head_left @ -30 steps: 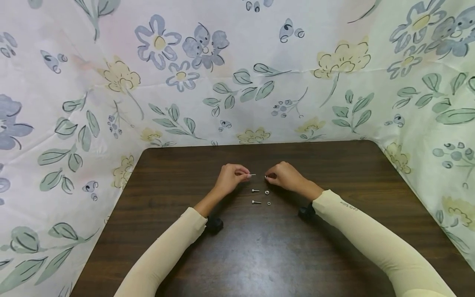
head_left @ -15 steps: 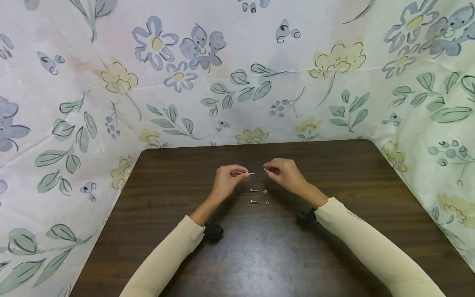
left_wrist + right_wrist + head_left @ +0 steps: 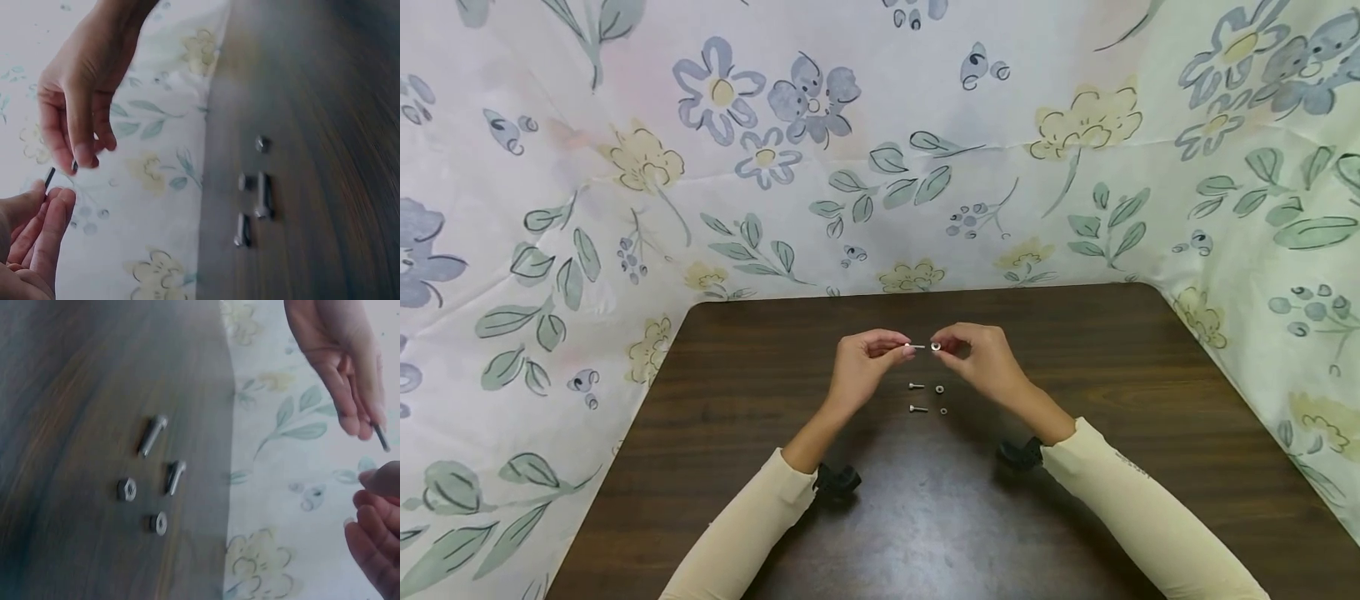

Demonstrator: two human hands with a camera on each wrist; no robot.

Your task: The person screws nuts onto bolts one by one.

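Observation:
My left hand [image 3: 867,364] pinches a small metal bolt [image 3: 917,347] between thumb and fingers, its shank pointing right. Facing it, my right hand [image 3: 983,357] holds a nut [image 3: 936,347] at the fingertips, the hole showing in the head view. A small gap separates bolt tip and nut. Seen from the left wrist, the bolt's dark shank [image 3: 49,178] sticks up from the left fingertips, and the nut [image 3: 74,165] is mostly hidden by the right fingers. In the right wrist view, the shank [image 3: 381,437] points down towards the right hand [image 3: 378,515].
On the dark wooden table [image 3: 760,467], nearer the body than the hands, lie two more bolts, one shorter [image 3: 175,477] and one longer [image 3: 152,436]. Beside them sit a hex nut [image 3: 127,489] and another nut [image 3: 159,523]. Flowered cloth [image 3: 820,208] hangs behind and at both sides.
Both hands have come closer together, the left moving right with the bolt. The nut in the right hand has risen slightly and turned so its hole shows. The bolts and nuts on the table stay put.

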